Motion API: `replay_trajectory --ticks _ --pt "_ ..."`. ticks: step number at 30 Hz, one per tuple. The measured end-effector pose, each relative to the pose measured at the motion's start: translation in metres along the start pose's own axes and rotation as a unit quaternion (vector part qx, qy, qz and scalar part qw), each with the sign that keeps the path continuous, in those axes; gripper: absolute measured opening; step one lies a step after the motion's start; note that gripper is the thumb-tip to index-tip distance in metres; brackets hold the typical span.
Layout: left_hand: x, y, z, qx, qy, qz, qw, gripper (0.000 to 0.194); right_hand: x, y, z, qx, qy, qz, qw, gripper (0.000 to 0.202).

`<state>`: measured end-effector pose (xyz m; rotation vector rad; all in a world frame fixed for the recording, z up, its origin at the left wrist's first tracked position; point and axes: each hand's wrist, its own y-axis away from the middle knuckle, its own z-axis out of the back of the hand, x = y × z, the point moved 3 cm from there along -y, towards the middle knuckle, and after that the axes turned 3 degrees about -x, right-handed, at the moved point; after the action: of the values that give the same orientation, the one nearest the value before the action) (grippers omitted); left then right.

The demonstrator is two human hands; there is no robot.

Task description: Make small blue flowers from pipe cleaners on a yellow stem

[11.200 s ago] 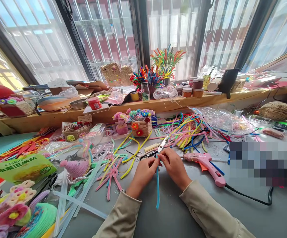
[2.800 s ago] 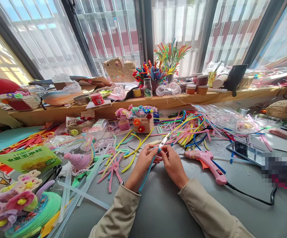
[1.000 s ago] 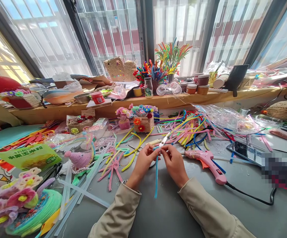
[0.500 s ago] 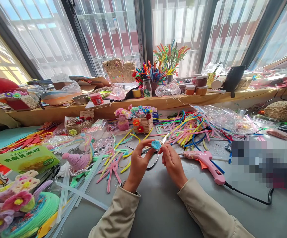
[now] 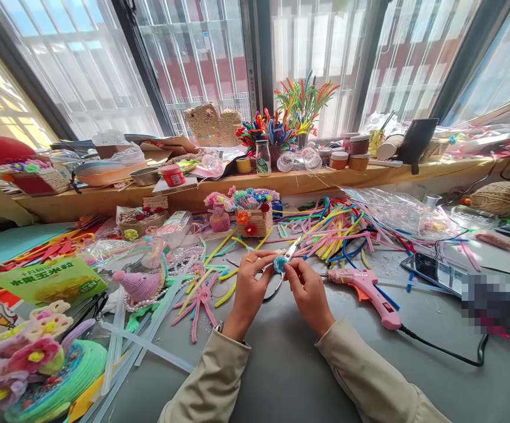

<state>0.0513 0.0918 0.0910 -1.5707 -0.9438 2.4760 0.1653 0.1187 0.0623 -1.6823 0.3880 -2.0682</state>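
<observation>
A small blue flower, seemingly of fuzzy pipe cleaner [image 5: 279, 264], is held between my two hands above the grey table. My left hand [image 5: 250, 289] pinches its left side, with a ring on one finger. My right hand [image 5: 306, 289] grips its right edge with thumb and fingers closed. Behind the fingers lie scissors [image 5: 291, 249], their blades pointing away and the handles partly hidden. Just right of my right hand rests a pink hot glue gun [image 5: 372, 286] on its side, its nozzle toward the hand.
Loose pipe cleaners [image 5: 336, 226] are heaped behind my hands. Clear glue sticks [image 5: 149, 320] and a flower-covered green hat-like piece [image 5: 67, 373] lie at left. A phone [image 5: 433, 273] is on the right, near the glue gun's black cord [image 5: 449, 351]. A crowded wooden ledge [image 5: 220, 187] runs behind.
The blue flower has tilted from facing up to more edge-on, and my right fingers have moved in onto it. More of the phone at right shows now.
</observation>
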Motion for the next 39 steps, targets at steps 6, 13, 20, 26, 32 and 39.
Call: replay_trajectory --ticks 6,13,20,26,32,39 --pt "0.004 0.002 0.002 -0.031 -0.013 0.029 0.999 0.023 -0.003 0.0 0.004 -0.05 0.035 -0.008 0.998 0.017" --pt "0.011 0.005 -0.009 0.069 0.117 0.132 0.982 0.028 -0.001 -0.001 -0.001 -0.004 0.033 0.012 0.999 0.017" --pt "0.013 0.003 -0.012 0.122 0.147 0.16 0.968 0.025 -0.002 -0.001 0.0 -0.002 0.034 0.014 0.999 0.019" --pt "0.011 0.004 -0.014 0.141 0.145 0.16 0.966 0.025 -0.003 -0.002 0.0 0.004 0.088 0.041 0.995 0.019" --pt "0.02 0.005 -0.013 0.094 0.196 0.187 0.958 0.022 0.0 -0.002 -0.001 0.033 0.135 0.078 0.987 0.019" --pt "0.02 0.006 -0.014 0.099 0.213 0.218 0.947 0.024 -0.003 0.0 -0.002 0.038 0.141 0.088 0.985 0.018"
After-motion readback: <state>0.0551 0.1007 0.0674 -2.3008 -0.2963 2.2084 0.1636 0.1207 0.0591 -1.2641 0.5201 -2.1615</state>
